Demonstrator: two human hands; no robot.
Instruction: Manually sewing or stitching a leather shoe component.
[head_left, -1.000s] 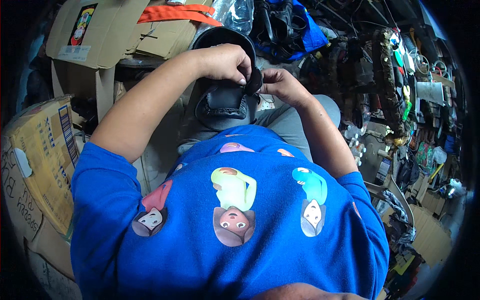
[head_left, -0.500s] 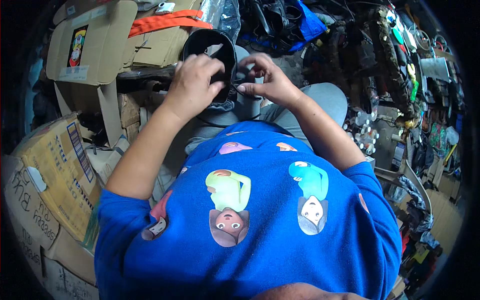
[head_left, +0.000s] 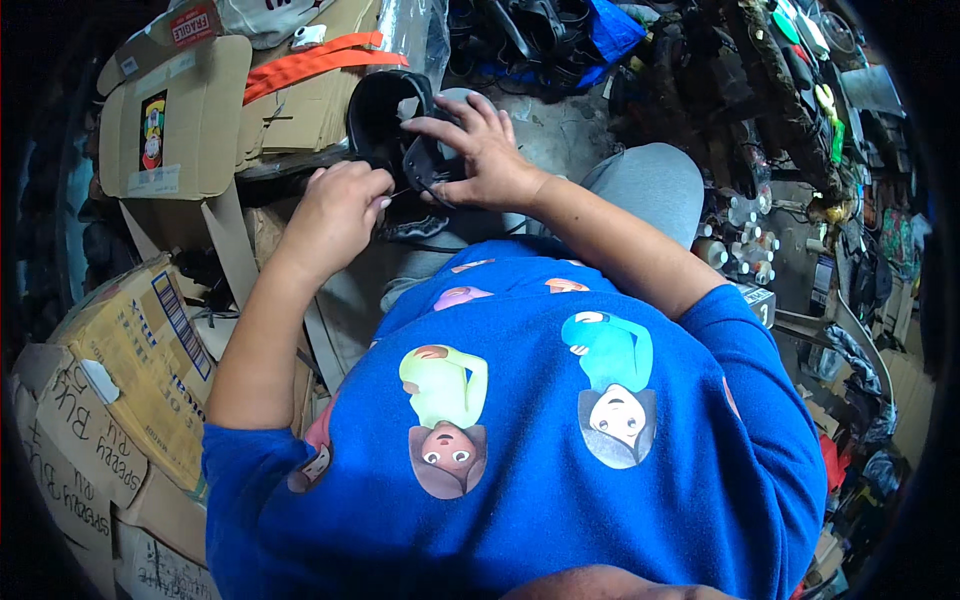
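While a black shoe (head_left: 400, 135) is steadied at about twelve o'clock above the lap, it is gripped by the right hand (head_left: 480, 150), whose fingers are curled over its rim. The left hand (head_left: 335, 205), at seven o'clock of the shoe, is pinched shut on a thin thread. Cardboard boxes (head_left: 180, 110) are stacked at ten o'clock.
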